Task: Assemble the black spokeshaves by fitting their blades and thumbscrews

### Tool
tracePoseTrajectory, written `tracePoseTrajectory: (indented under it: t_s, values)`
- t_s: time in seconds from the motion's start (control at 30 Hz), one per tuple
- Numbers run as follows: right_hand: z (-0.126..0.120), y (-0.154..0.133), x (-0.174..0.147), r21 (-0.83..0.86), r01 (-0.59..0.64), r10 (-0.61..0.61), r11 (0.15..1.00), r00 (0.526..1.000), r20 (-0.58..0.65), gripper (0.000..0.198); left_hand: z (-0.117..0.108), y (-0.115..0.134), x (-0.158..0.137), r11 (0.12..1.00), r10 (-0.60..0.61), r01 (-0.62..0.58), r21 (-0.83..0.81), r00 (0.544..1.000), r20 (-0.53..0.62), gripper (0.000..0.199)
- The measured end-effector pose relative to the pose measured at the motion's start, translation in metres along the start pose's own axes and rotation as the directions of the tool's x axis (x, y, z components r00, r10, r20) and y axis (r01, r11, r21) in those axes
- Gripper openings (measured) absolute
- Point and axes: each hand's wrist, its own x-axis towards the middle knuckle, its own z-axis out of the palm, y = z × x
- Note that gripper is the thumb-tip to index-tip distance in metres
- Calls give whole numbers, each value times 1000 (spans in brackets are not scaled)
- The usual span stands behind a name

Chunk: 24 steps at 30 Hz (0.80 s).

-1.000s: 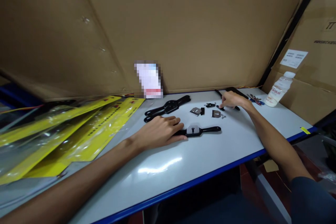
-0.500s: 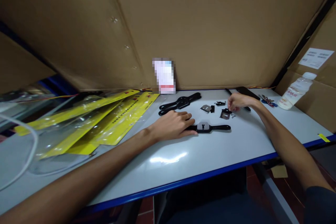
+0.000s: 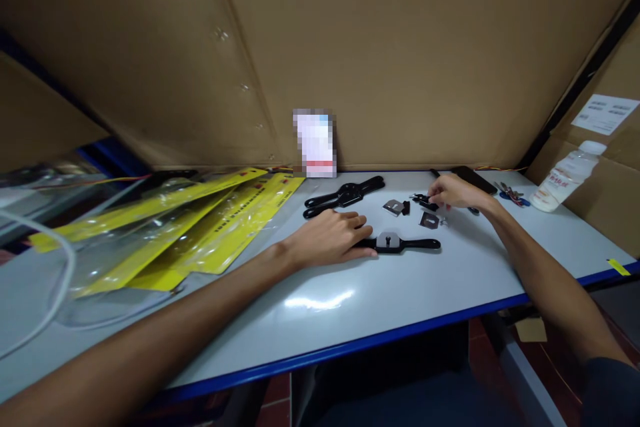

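My left hand [image 3: 333,238] is closed round the left handle of a black spokeshave [image 3: 420,244], which lies flat near the table's middle with a grey blade [image 3: 387,241] on its body. Over the small parts beyond it, my right hand [image 3: 447,192] pinches a small black clamp piece [image 3: 426,203], low over the tabletop. Its fingertips partly hide that piece and whatever lies under it. Just below those fingers rests a loose slotted blade [image 3: 429,220] with small silver screws beside it. Another blade [image 3: 393,207] lies to the left, touching a small black piece [image 3: 406,208].
More black spokeshave bodies [image 3: 349,195] lie behind my left hand. Yellow-carded clear packages [image 3: 215,230] cover the left side, near a white cable [image 3: 70,267]. At right are a dark phone-like slab [image 3: 474,179], keys [image 3: 513,195] and a bottle [image 3: 565,177]. A blurred-out screen [image 3: 315,143] leans against cardboard.
My right hand has shifted slightly left with the black clamp piece, off the slotted blade and towards the other small black parts. My left hand stays on the spokeshave.
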Motion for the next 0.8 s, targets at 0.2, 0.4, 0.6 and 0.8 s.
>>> tracePoseTrajectory:
  t_s: [0.2,0.4,0.6,0.8]
  values:
    - [39,-53,-17,312,288,-269,906,958,-103,6,0,0,1,1000,-8,8,29,1000,15,58]
    - [64,-74,-26,176,363,-355,915,932,-78,8,0,1,2,999,3,-3,43,1000,9,57]
    - [67,-71,-25,153,367,-355,918,930,-98,7,-2,2,3,998,11,-11,57,1000,-4,56]
    - [47,-57,-14,-60,267,-271,962,894,-357,15,0,1,1,999,8,-7,31,1000,-17,57]
